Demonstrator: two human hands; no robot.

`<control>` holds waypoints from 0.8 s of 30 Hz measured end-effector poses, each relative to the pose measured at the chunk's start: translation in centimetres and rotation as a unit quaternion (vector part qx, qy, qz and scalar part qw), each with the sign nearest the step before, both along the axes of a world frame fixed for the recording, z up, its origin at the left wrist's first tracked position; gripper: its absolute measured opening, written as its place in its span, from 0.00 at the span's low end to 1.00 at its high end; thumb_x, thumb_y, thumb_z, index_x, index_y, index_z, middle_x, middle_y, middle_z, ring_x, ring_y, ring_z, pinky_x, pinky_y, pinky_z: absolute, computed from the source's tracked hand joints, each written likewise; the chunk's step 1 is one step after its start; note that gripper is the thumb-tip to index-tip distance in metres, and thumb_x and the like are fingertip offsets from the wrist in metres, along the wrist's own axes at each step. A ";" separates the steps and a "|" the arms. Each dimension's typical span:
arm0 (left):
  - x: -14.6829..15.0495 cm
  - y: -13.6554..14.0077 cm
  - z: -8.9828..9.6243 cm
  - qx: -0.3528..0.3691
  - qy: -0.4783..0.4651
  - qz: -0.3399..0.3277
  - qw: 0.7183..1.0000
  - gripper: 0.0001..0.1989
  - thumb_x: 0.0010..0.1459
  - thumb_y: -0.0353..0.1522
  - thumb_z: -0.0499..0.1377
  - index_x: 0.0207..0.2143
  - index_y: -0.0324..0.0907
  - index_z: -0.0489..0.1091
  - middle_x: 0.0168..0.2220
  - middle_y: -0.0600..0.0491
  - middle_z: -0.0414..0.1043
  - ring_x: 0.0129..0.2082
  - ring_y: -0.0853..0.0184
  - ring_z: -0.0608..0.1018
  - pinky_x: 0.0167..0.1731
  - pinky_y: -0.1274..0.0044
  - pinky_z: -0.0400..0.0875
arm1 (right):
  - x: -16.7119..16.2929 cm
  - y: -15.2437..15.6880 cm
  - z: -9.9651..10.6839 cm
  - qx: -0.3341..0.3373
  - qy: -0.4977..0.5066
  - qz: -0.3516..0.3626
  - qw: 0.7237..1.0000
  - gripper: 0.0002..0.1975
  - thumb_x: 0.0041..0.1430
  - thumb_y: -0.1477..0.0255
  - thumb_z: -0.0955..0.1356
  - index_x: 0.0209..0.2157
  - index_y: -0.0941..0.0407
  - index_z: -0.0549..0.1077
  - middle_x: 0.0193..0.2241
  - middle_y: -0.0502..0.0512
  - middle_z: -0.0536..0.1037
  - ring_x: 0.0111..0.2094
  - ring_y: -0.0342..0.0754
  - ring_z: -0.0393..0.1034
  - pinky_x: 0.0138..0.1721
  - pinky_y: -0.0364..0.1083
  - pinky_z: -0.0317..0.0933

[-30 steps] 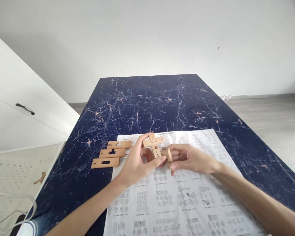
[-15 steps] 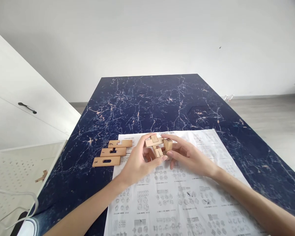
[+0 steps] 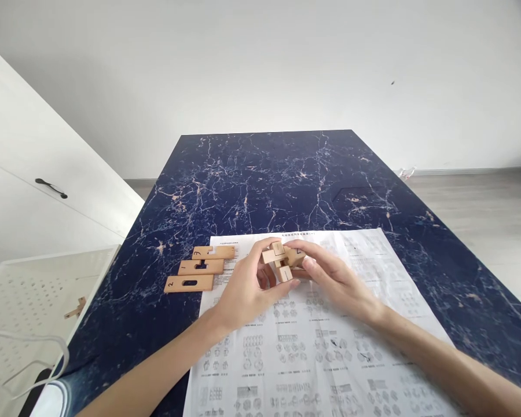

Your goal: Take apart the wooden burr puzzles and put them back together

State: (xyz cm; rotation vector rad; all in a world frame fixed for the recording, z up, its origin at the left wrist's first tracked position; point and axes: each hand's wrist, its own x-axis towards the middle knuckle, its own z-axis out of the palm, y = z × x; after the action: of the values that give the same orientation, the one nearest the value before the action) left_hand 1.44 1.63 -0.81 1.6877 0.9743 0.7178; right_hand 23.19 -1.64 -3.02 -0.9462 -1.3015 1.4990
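Between my two hands, above a printed sheet (image 3: 312,370), is a partly interlocked wooden burr puzzle (image 3: 278,255) of small square bars. My left hand (image 3: 247,289) is curled round its left side, the thumb under a bar's end. On the right, my right hand (image 3: 338,278) pinches a wooden puzzle piece (image 3: 294,255) with a dark mark, against the puzzle's right side. My fingers hide part of the joints. Left of my hands lie three flat notched wooden pieces: one marked 3 (image 3: 212,252), one marked 1 (image 3: 201,267) and one marked 2 (image 3: 189,284).
The sheet lies on a dark blue marbled table (image 3: 252,185). At the left stand a white cabinet (image 3: 47,145) and a lower white perforated surface (image 3: 21,295) with a small wooden piece (image 3: 75,308) and a white cable (image 3: 47,339). A pale wall (image 3: 264,63) rises behind the table.
The wooden piece in my right hand has turned and come closer against the puzzle. The puzzle has tilted and shifted slightly right in my left hand.
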 end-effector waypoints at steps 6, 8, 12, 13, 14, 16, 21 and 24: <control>0.0 -0.1 -0.2 0.038 0.038 0.001 0.999 0.32 0.63 0.43 0.72 0.64 0.51 0.65 0.46 0.52 0.81 0.34 0.62 0.81 0.34 0.71 0.77 | -0.5 -0.3 0.4 -0.076 0.092 -0.012 0.993 0.12 0.77 0.57 0.68 0.55 0.45 0.78 0.58 0.57 0.80 0.55 0.57 0.79 0.59 0.62 0.72; -0.1 -0.1 -0.4 0.059 0.040 0.002 0.997 0.32 0.63 0.42 0.73 0.64 0.51 0.65 0.47 0.52 0.81 0.34 0.63 0.81 0.34 0.71 0.77 | -0.4 -0.2 0.6 -0.100 0.118 -0.002 0.988 0.13 0.76 0.59 0.70 0.57 0.44 0.77 0.61 0.57 0.78 0.56 0.58 0.78 0.59 0.61 0.72; -0.1 -0.1 -0.6 0.084 0.032 0.010 0.996 0.32 0.61 0.42 0.74 0.64 0.53 0.68 0.46 0.53 0.82 0.33 0.63 0.81 0.34 0.71 0.78 | -0.2 -0.1 0.8 -0.131 0.123 0.000 0.984 0.23 0.71 0.60 0.74 0.64 0.45 0.73 0.66 0.60 0.75 0.59 0.60 0.77 0.63 0.64 0.67; -0.2 -0.1 -0.6 0.089 0.032 0.015 0.995 0.32 0.61 0.42 0.75 0.64 0.53 0.68 0.46 0.53 0.83 0.33 0.63 0.81 0.34 0.71 0.78 | -0.1 -0.1 0.8 -0.135 0.118 0.001 0.984 0.24 0.70 0.59 0.74 0.65 0.45 0.73 0.66 0.61 0.75 0.60 0.61 0.76 0.64 0.64 0.66; -0.2 -0.1 -0.6 0.094 0.033 0.021 0.995 0.33 0.60 0.43 0.75 0.64 0.53 0.69 0.46 0.53 0.83 0.33 0.63 0.81 0.34 0.71 0.78 | -0.1 -0.1 0.7 -0.137 0.114 0.003 0.984 0.25 0.70 0.59 0.75 0.65 0.46 0.73 0.65 0.62 0.75 0.60 0.62 0.76 0.65 0.65 0.66; -0.2 -0.1 -0.6 0.108 0.036 0.031 0.993 0.33 0.59 0.43 0.76 0.63 0.53 0.69 0.47 0.52 0.83 0.34 0.62 0.81 0.35 0.71 0.79 | 0.0 -0.1 0.6 -0.138 0.108 0.010 0.984 0.25 0.70 0.59 0.75 0.65 0.46 0.73 0.65 0.62 0.76 0.61 0.63 0.76 0.65 0.66 0.65; -0.2 -0.1 -0.6 0.113 0.037 0.033 0.992 0.34 0.58 0.42 0.77 0.63 0.52 0.70 0.48 0.52 0.83 0.35 0.63 0.82 0.35 0.72 0.79 | 0.4 0.0 0.7 -0.130 0.109 0.043 0.985 0.23 0.73 0.59 0.73 0.65 0.46 0.72 0.63 0.62 0.78 0.61 0.62 0.76 0.65 0.66 0.65; -0.3 -0.1 -0.7 0.108 0.035 0.031 0.993 0.35 0.57 0.44 0.77 0.63 0.53 0.70 0.47 0.52 0.83 0.35 0.62 0.82 0.34 0.72 0.79 | 0.6 0.1 0.9 -0.130 0.099 0.054 0.985 0.24 0.72 0.59 0.74 0.65 0.46 0.71 0.63 0.62 0.78 0.60 0.60 0.76 0.65 0.64 0.65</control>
State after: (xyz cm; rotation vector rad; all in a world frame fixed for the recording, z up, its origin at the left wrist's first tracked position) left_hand 1.15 1.53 -1.51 1.8882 1.0318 0.8354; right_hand 23.77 -1.57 -2.09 -0.8733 -1.0458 1.8307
